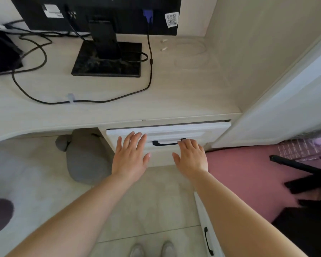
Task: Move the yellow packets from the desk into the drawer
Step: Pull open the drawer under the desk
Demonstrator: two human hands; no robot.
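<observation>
Left hand [130, 156] lies flat with fingers spread on the drawer [211, 129] front, left of the black handle [164, 144]. Right hand [192, 156] covers the handle's right end; whether its fingers curl round the bar cannot be told. Its forearm passes just above a low white door [202, 219].

The drawer looks almost shut, with a thin dark gap under the desk [174, 93] lip. Left fingertips sit near that top edge, so a firm push could nip them in the gap. A push on one side only might skew the drawer and jam it.

No yellow packets are in view. They may be inside the drawer or out of frame.

A white side panel [267, 117] stands close on the right, leaving little room there. More room lies left, under the desk, beside a grey cushion [85, 156].

Farther back, a black cable [100, 101] loops across the desk before the monitor stand [107, 60] and could snag a reaching hand.
</observation>
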